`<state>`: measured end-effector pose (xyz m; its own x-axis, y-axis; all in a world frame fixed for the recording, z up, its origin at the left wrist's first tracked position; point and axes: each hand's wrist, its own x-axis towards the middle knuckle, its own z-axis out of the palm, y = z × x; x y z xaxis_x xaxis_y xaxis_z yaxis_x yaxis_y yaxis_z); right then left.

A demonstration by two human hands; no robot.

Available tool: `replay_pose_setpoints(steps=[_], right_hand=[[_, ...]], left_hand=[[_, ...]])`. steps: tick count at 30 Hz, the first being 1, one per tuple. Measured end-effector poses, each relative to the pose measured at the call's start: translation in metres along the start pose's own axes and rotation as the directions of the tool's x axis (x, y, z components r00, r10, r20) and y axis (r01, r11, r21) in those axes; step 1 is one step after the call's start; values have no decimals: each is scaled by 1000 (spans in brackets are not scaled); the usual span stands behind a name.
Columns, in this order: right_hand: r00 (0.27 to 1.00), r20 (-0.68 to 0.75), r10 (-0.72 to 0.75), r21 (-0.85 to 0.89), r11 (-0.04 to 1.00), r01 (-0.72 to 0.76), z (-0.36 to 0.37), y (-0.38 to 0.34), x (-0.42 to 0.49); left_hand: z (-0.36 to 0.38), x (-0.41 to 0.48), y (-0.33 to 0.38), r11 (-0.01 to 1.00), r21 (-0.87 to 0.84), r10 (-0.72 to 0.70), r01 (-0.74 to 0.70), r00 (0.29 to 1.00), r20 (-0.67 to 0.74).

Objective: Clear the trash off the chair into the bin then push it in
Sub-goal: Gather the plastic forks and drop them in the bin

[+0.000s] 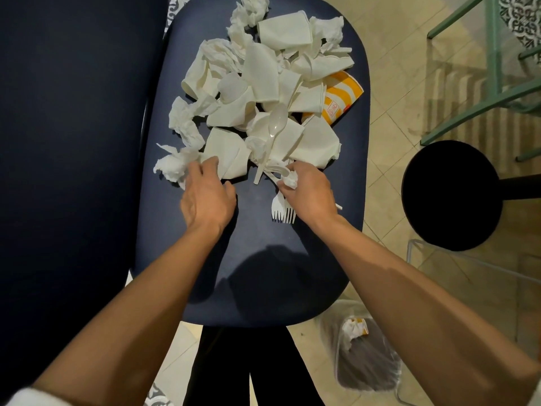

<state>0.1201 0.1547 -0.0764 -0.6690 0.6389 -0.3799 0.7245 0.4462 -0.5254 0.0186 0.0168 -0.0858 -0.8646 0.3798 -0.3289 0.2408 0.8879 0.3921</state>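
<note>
A dark blue chair seat [263,273] carries a heap of white trash [263,83]: crumpled napkins, flattened paper cups, a clear plastic spoon [275,121] and an orange-striped cup [341,96]. My left hand [206,197] lies with fingers spread on a crumpled napkin [172,167] at the heap's near left edge. My right hand [307,191] is closed around white plastic forks [282,210] and a small napkin wad [289,180]. The bin [366,361], lined with a clear bag, stands on the floor at the chair's near right corner and holds some trash.
The chair's dark backrest [67,142] fills the left side. A black round stool [450,194] stands on the right, with a green metal frame [494,68] behind it. My dark trouser legs [248,367] are under the seat's near edge. The floor is beige tile.
</note>
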Motion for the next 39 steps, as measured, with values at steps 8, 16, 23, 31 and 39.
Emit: replay_pose_setpoints(steps=[8, 16, 23, 31, 39], right_hand=[[992, 127, 8, -301, 953, 31, 10, -17, 13], [994, 105, 28, -353, 936, 11, 10, -20, 13], [994, 84, 66, -397, 917, -27, -5, -15, 0], [984, 132, 121, -369, 927, -64, -25, -1, -25], [974, 136, 179, -183, 971, -153, -37, 8, -49]], left_hand=[[-2, 0, -3, 998, 59, -30, 32, 999, -29], [1, -10, -7, 992, 123, 25, -20, 999, -42], [-8, -19, -4, 988, 123, 97, -89, 994, -58], [-16, -39, 9, 989, 63, 132, -131, 991, -16], [-15, -50, 23, 980, 61, 189, -189, 982, -1]])
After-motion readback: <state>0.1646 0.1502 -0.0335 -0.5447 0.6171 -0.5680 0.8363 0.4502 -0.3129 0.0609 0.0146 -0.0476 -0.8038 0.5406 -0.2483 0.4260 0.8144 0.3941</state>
